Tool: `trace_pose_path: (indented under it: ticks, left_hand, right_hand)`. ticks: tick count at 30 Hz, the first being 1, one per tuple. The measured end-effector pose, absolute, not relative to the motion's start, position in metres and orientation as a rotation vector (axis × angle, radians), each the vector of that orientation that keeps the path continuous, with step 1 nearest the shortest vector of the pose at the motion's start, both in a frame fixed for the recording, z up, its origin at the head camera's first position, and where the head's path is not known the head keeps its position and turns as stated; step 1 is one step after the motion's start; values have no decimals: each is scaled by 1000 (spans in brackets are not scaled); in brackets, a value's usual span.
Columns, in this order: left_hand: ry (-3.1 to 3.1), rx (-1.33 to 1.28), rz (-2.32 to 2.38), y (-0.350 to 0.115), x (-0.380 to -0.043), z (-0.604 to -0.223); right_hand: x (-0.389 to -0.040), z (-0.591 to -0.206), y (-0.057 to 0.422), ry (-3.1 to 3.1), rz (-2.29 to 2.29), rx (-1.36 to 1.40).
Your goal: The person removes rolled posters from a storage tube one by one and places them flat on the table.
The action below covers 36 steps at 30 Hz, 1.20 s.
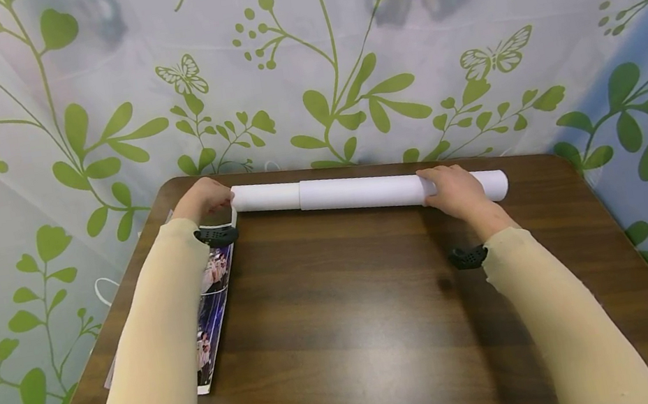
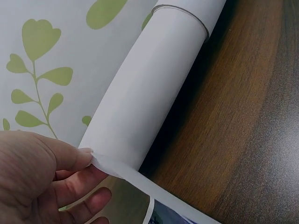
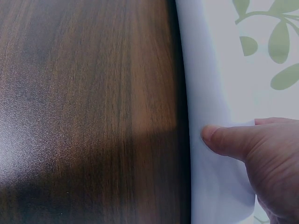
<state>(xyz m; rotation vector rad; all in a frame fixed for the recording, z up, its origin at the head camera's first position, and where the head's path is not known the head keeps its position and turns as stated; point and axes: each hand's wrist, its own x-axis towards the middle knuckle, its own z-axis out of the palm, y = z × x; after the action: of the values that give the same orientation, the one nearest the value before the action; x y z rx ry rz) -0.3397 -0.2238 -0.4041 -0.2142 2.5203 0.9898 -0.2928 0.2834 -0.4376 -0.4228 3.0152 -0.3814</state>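
A long white tube (image 1: 360,190) lies crosswise near the far edge of the table. Its left part is a slightly narrower white section (image 1: 268,197), and a dark ring-like edge marks where the two meet in the left wrist view. With thumb and forefinger, my left hand (image 1: 202,198) pinches the rim at the left end of the narrower section (image 2: 140,88). My right hand (image 1: 456,194) grips the wider part near its right end. The thumb of the right hand (image 3: 275,158) presses on the near side; its other fingers are mostly hidden behind the tube.
Glossy printed sheets (image 1: 211,340) with white borders lie on the left of the brown wooden table (image 1: 339,298), partly under my left forearm. A white cloth (image 1: 248,44) with green leaves and butterflies hangs behind the table. A white cable (image 1: 101,292) loops at the left edge.
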Motion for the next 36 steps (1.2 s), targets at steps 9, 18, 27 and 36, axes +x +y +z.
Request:
trace_pose_path:
  ticks: [9, 18, 27, 36]
  left_hand:
    - [2542, -233, 943, -228, -340, -405]
    - [2508, -284, 1001, -233, -342, -406]
    - [2497, -295, 1028, -235, -341, -405]
    - [2529, -299, 1006, -239, -337, -402]
  right_hand:
    - [-292, -438, 284, 3013, -397, -418]
    - [-291, -437, 284, 3007, -396, -423]
    - [-291, -437, 283, 3007, -400, -414]
    - [-291, -436, 284, 3009, -404, -412]
